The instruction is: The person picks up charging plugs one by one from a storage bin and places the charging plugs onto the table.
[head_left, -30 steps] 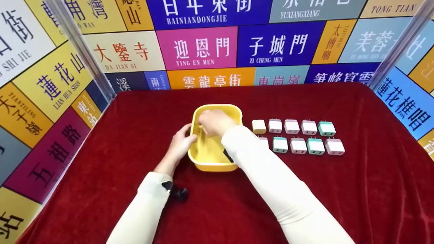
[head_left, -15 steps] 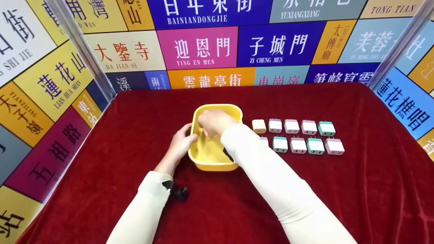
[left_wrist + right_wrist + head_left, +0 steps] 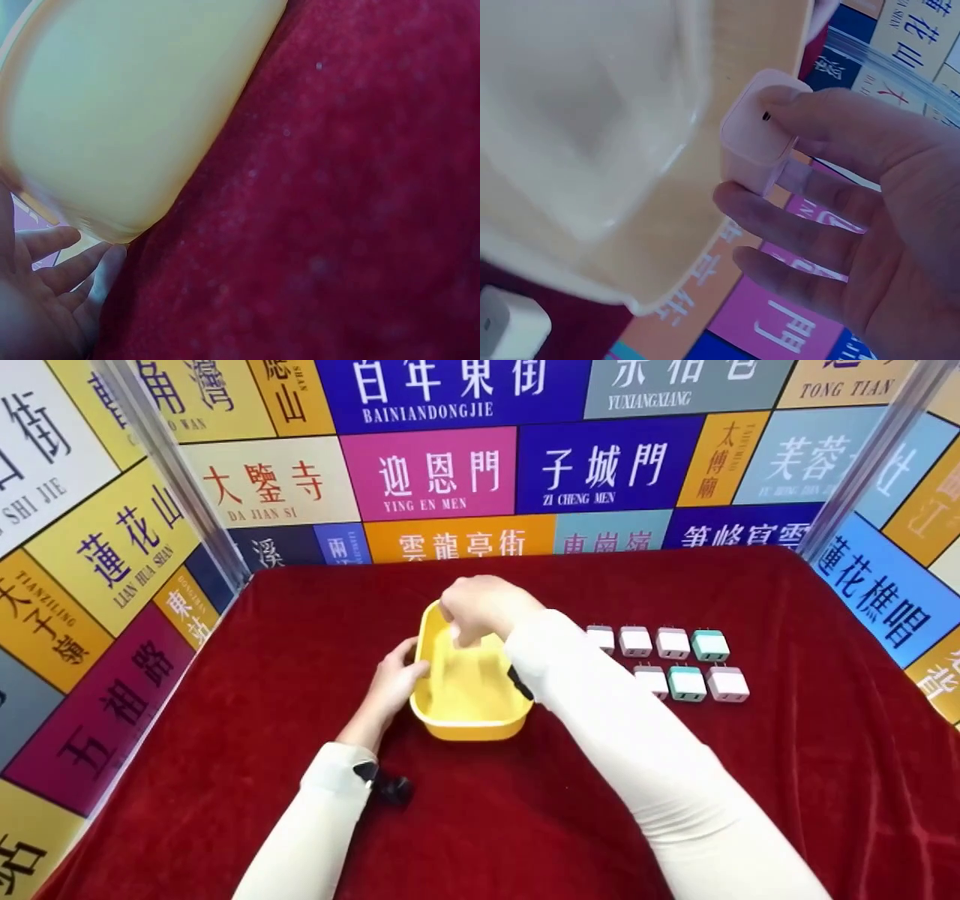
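A yellow plastic tub (image 3: 472,731) stands on the red cloth. My left hand (image 3: 393,678) holds its left side, thumb over the rim and fingers along the outside. In the left wrist view those fingers (image 3: 67,262) lie at the tub's outer wall. Over the tub's far end is my right hand (image 3: 487,606). The right wrist view shows it pinching a pale pink charger plug (image 3: 754,135) with a small dark slot, between thumb and fingers. That plug is hidden in the head view. Blur covers part of the tub's inside.
Two rows of plug chargers, white with pink-grey or green, such as a green one (image 3: 710,645), lie right of the tub. My right sleeve (image 3: 622,735) covers some of them. Printed panels (image 3: 435,472) wall the table's back and sides.
My right hand has lifted from inside the tub to above its far rim. The left hand keeps its hold. The head view has shifted slightly, and the sleeve now hides more chargers.
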A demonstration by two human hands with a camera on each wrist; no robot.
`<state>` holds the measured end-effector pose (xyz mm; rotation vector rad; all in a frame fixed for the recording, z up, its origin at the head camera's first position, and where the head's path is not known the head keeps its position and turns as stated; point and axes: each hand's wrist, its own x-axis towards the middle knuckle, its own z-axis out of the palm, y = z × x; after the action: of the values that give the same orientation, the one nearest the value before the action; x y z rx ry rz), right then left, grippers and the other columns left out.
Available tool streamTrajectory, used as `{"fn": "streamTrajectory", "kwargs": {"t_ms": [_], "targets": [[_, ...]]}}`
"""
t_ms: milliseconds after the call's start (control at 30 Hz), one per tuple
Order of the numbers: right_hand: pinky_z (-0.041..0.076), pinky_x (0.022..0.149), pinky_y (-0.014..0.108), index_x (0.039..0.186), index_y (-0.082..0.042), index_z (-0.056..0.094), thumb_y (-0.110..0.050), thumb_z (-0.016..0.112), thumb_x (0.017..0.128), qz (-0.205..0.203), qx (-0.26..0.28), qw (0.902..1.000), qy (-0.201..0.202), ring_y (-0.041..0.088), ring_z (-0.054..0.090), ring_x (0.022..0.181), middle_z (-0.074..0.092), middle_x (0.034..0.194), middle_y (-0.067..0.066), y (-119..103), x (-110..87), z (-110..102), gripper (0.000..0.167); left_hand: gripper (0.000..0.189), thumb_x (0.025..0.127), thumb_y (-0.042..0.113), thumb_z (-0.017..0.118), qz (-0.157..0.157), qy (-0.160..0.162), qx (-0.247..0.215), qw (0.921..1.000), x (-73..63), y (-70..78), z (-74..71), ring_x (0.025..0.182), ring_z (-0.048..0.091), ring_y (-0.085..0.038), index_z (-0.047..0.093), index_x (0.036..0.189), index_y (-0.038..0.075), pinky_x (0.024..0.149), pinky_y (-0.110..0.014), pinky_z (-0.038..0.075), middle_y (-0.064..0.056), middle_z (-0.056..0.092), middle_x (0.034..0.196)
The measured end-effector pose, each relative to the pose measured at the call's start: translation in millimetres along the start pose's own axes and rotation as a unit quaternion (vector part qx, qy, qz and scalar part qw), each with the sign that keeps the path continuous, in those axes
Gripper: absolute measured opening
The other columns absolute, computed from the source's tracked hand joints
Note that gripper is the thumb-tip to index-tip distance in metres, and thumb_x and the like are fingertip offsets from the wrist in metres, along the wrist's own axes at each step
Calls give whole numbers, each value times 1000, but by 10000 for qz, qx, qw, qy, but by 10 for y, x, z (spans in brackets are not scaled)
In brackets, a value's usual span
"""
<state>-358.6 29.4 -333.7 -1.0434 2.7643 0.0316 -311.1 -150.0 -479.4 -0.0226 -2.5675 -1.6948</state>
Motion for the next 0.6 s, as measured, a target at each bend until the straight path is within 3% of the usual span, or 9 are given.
{"fn": "streamTrajectory", "kwargs": {"t_ms": [167, 333, 467, 600], "targets": [[48, 76, 38, 95, -12, 72, -20, 77, 90, -77, 1, 10000, 5, 22, 53, 81, 62, 90, 3, 24, -114, -108, 11, 63, 87, 10, 60, -60, -53, -16, 10000, 5, 0, 0, 112, 62, -30, 59, 149, 3, 98, -41, 51, -20, 67, 132], [53, 97, 44, 123, -12, 75, -31, 80, 94, -284, -35, 9995, 121, 26, 64, 103, 71, 117, 5, -2, -257, -191, 35, 64, 87, 9, 60, -123, -84, -6, 9999, 13, 7, -15, 114, 62, -30, 58, 151, 4, 99, -41, 50, -19, 66, 135], [52, 103, 46, 130, -10, 74, -34, 79, 96, -549, -117, 9980, 282, 29, 65, 110, 70, 124, 9, -28, -408, -231, 42, 63, 88, 9, 59, -130, -122, -14, 9998, 8, 6, -14, 115, 62, -30, 58, 151, 5, 100, -41, 50, -19, 66, 136], [54, 100, 47, 130, -12, 75, -38, 79, 95, -770, -265, 9948, 616, 31, 66, 107, 70, 122, 8, -43, -588, -273, 43, 63, 88, 10, 59, -127, -138, -10, 9998, -3, 17, -10, 115, 62, -30, 58, 151, 6, 100, -40, 50, -18, 66, 136]]}}
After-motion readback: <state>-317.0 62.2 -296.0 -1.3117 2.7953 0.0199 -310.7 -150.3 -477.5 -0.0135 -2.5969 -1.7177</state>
